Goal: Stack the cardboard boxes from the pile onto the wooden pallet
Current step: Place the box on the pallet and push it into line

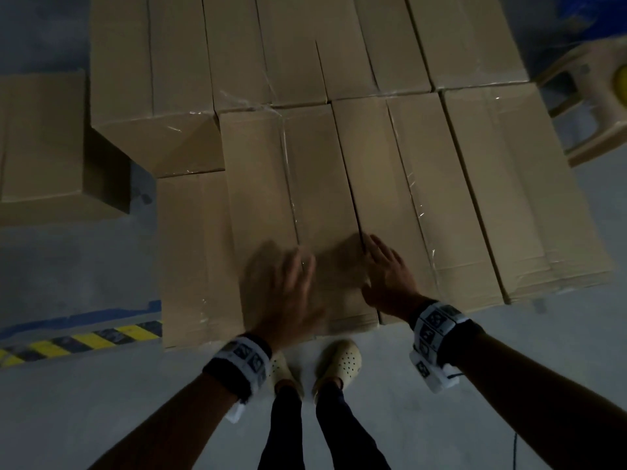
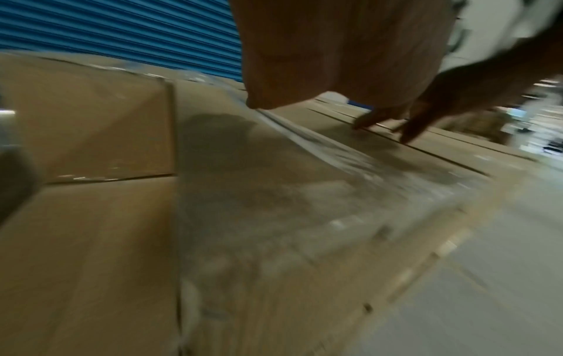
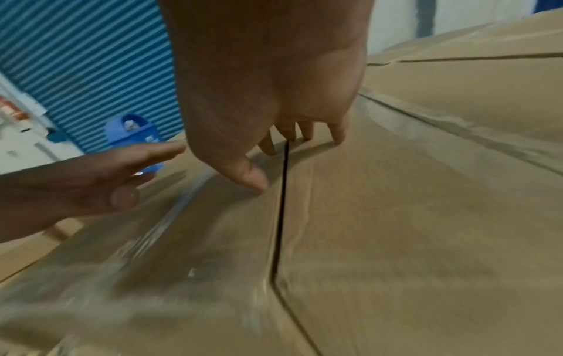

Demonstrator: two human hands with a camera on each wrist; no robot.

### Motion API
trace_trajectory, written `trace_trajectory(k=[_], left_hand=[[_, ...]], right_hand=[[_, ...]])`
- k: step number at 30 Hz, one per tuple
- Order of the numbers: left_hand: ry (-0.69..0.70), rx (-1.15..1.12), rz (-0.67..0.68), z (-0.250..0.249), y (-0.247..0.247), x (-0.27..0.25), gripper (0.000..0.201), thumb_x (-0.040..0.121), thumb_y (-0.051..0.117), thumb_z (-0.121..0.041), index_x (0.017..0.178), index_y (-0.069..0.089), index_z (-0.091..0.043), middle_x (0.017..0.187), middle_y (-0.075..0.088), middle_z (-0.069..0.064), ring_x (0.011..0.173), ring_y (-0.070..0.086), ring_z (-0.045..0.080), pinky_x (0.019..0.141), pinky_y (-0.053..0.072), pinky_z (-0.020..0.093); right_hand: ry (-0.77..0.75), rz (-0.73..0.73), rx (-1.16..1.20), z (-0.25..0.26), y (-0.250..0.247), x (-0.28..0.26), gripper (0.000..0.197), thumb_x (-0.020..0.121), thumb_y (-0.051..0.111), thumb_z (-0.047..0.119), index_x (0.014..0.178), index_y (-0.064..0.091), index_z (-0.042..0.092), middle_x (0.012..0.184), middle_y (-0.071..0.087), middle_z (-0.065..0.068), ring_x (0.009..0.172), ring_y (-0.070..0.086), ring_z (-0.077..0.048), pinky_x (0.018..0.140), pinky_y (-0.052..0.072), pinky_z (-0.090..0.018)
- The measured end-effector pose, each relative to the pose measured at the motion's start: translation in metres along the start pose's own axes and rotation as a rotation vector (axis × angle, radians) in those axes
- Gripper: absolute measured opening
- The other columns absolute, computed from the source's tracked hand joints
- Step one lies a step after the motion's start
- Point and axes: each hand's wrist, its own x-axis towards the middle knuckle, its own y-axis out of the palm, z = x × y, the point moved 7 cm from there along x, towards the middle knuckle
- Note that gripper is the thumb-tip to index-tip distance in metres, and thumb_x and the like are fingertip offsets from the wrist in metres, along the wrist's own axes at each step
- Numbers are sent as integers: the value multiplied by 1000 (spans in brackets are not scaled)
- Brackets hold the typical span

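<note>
We note both hands open, fingers spread: right hand (image 1: 386,276) fingertips touching the near cardboard box (image 1: 291,205) at its right seam, left hand (image 1: 288,293) blurred above it.

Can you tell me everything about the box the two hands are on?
The cardboard box is long, plain brown and closed, with clear tape along its top seam. It lies flat in the front row, packed tight between other boxes. The right hand touches it with spread fingertips by the dark gap on its right. The left hand is blurred above its near end.
</note>
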Motion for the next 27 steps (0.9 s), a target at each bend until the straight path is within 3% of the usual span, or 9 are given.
trace_trajectory(k=[3,5,7,11,14,17,21,24,27], left_hand=[[169,46,148,-45,46,-18,103,86,59,-65,160,6,-17,169,0,15,155,-3,35,122,15,60],[132,85,211,-52,68,-22,107,85,67,-56,161,3,-17,168,-8,10,155,-11,31,125,8,54],[101,134,170,-53,73,-21,98,87,65,-48,161,11,-13,168,-2,12,156,-2,33,125,5,53],[117,219,114,-53,71,-16,85,88,49,-45,158,16,-9,166,17,17,154,12,37,122,16,60],[104,259,159,-51,73,-15,87,90,49,-47,159,11,-9,167,13,17,155,10,37,122,17,60],[77,240,223,-50,74,-13,93,89,60,-43,159,7,-11,168,9,16,155,7,36,121,19,61],[27,170,254,-59,61,-10,93,85,71,-34,159,20,-9,167,13,15,154,12,36,122,20,58],[-9,161,343,-66,43,-5,78,96,60,-35,159,22,-9,168,8,12,156,5,31,125,13,50],[27,241,366,-70,7,3,61,102,48,-41,153,34,-10,168,8,14,156,1,29,124,15,45]], right_hand=[[-69,-43,-49,-4,19,-32,93,74,68,8,156,25,16,165,6,-4,152,3,-28,118,24,-59],[-59,-7,-76,-11,29,-50,98,76,64,8,158,13,20,164,-9,1,150,-10,-24,121,8,-53],[-59,24,-96,-15,33,-62,105,77,65,14,159,1,23,164,-17,2,150,-16,-24,119,-1,-47],[-56,20,-150,-20,42,-66,104,81,68,25,159,0,23,165,-15,-1,152,-12,-27,122,4,-51],[-33,-26,-107,-20,48,-64,105,80,73,21,159,5,22,167,-7,-2,153,-5,-30,122,11,-53],[-21,-30,-71,-19,48,-64,106,79,75,19,159,5,25,167,-5,-1,153,-5,-29,122,9,-53],[4,59,-58,-14,38,-65,98,86,62,9,158,-3,24,164,-17,2,151,-15,-26,124,7,-51],[38,139,-28,-7,21,-66,96,87,60,6,158,-3,20,164,-18,0,152,-13,-24,124,14,-46],[116,82,103,6,-14,-71,94,89,61,11,159,-1,23,166,-11,-6,153,-5,-25,122,23,-46]])
